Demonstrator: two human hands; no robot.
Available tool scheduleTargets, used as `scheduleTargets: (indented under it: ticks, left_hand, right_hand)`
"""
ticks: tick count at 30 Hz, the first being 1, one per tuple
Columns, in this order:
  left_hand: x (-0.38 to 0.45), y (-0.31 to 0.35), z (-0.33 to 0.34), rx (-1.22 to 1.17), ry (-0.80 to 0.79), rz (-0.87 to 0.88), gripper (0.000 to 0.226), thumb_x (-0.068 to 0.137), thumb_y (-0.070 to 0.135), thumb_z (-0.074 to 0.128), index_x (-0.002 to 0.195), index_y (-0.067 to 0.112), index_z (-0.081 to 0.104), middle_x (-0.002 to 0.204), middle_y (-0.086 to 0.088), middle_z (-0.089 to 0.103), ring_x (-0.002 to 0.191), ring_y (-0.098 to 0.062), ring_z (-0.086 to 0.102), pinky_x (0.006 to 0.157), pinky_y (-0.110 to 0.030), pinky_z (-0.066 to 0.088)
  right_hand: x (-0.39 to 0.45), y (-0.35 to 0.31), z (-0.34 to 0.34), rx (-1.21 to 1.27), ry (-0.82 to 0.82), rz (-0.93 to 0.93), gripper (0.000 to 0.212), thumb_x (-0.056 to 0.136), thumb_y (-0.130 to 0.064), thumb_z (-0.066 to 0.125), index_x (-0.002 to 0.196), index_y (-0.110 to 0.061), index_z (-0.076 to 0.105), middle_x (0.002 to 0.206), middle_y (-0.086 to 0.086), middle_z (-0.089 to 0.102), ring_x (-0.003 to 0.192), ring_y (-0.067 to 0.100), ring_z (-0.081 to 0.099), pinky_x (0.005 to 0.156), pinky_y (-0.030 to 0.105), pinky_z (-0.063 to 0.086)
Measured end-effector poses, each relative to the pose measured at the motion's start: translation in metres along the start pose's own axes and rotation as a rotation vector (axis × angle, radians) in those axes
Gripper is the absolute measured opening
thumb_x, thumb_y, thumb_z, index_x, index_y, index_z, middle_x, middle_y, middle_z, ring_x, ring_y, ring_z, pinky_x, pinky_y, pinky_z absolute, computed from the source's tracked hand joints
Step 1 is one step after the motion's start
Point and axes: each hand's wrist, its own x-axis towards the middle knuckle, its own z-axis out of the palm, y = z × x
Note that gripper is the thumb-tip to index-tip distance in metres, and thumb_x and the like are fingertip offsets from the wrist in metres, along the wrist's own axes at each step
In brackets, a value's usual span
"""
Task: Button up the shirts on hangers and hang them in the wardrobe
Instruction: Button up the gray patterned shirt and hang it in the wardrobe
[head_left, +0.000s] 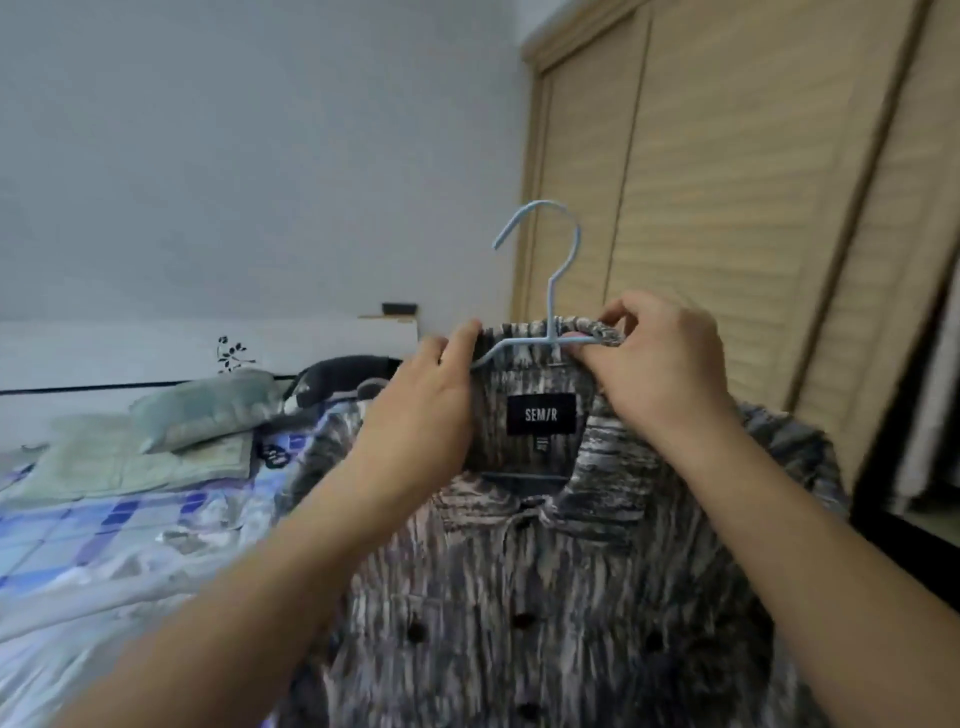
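Grey-and-white streaked shirt (561, 597) fills the lower middle of the view, held up on a pale blue hanger (558, 291), its dark buttons done up down the front and a black label showing inside the collar. Left hand (421, 410) pinches the collar's left side; right hand (662, 358) pinches the collar's right side against the hanger wire. Behind the left arm lies a bed (104, 545) with a blue checked sheet and a green pillow (202, 410) near its head. Beyond the shirt, to the right, stands a wardrobe (727, 182) with slatted light wood doors.
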Motion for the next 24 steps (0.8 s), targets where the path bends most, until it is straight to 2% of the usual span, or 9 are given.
scheduleTargets:
  ticks: [3,5,9,12,15,18,19,21,24]
  left_hand:
    - [0.046,0.023,-0.032,-0.280,-0.223,0.097,0.071,0.088,-0.001,0.047,0.152,0.027,0.032,0.139,-0.007,0.049,0.120,-0.030,0.056,0.096,-0.039,0.049]
    - [0.061,0.042,-0.045,-0.457,-0.275,0.217,0.057,0.096,0.013,0.053,0.147,0.035,0.041,0.132,0.003,0.057,0.097,-0.017,0.065,0.074,-0.030,0.054]
    - [0.077,0.090,-0.029,-0.134,-0.076,0.560,0.041,0.102,0.044,0.049,0.141,0.043,0.037,0.132,0.003,0.054,0.103,-0.023,0.062,0.087,-0.042,0.054]
    - [0.094,0.136,-0.007,-0.097,0.033,0.622,0.022,0.105,0.043,0.043,0.114,0.025,0.052,0.105,0.001,0.053,0.085,-0.031,0.061,0.071,-0.049,0.055]
    - [0.105,0.172,0.017,0.015,0.151,0.653,0.025,0.105,0.043,0.041,0.109,0.022,0.054,0.100,0.002,0.048,0.069,-0.032,0.060,0.053,-0.043,0.051]
    - [0.117,0.205,0.044,-0.110,0.174,0.564,0.026,0.106,0.043,0.042,0.102,0.021,0.056,0.102,0.001,0.050,0.073,-0.034,0.060,0.055,-0.040,0.048]
    - [0.122,0.218,0.053,-0.172,0.157,0.528,0.028,0.105,0.044,0.045,0.099,0.020,0.058,0.100,0.001,0.052,0.075,-0.034,0.060,0.059,-0.039,0.049]
    - [0.131,0.243,0.074,-0.289,0.140,0.511,0.027,0.102,0.044,0.055,0.094,0.021,0.065,0.093,0.002,0.056,0.076,-0.030,0.060,0.063,-0.039,0.052]
    - [0.140,0.286,0.108,-0.359,0.101,0.509,0.023,0.096,0.047,0.063,0.090,0.026,0.072,0.084,0.005,0.058,0.074,-0.024,0.059,0.064,-0.038,0.051]
  right_hand:
    - [0.031,0.016,-0.050,-0.063,-0.015,0.096,0.030,0.071,-0.042,0.089,0.083,-0.021,0.072,0.074,-0.002,0.057,0.075,0.025,0.057,0.060,0.028,0.033]
    - [0.042,0.032,-0.083,-0.055,-0.031,0.214,0.033,0.069,-0.044,0.091,0.085,-0.021,0.073,0.075,-0.002,0.064,0.071,0.022,0.059,0.059,0.028,0.038]
    - [0.038,0.040,-0.130,-0.063,-0.058,0.285,0.033,0.069,-0.043,0.091,0.085,-0.024,0.070,0.077,-0.005,0.068,0.063,0.007,0.060,0.049,0.022,0.043]
    - [0.029,0.046,-0.144,-0.102,-0.067,0.252,0.027,0.073,-0.038,0.090,0.078,-0.026,0.066,0.068,-0.011,0.061,0.053,0.001,0.053,0.040,0.011,0.036]
    - [0.022,0.073,-0.177,-0.107,-0.112,0.193,0.024,0.080,-0.039,0.084,0.096,-0.028,0.071,0.090,-0.010,0.059,0.073,0.000,0.054,0.050,0.005,0.038]
    - [0.004,0.126,-0.227,-0.223,-0.417,0.213,0.051,0.096,-0.057,0.058,0.140,-0.031,0.055,0.127,-0.021,0.052,0.114,0.002,0.053,0.086,0.013,0.042]
    - [-0.007,0.152,-0.245,-0.369,-0.501,0.242,0.048,0.098,-0.061,0.050,0.138,-0.035,0.052,0.126,-0.021,0.055,0.112,0.003,0.055,0.087,0.023,0.045]
    - [-0.029,0.205,-0.281,-0.587,-0.580,0.331,0.027,0.101,-0.058,0.044,0.102,-0.034,0.055,0.097,-0.013,0.062,0.088,0.010,0.059,0.071,0.033,0.045]
    - [-0.051,0.266,-0.327,-0.489,-0.537,0.429,0.043,0.100,-0.050,0.050,0.071,-0.019,0.050,0.070,0.006,0.056,0.070,0.023,0.058,0.063,0.037,0.037]
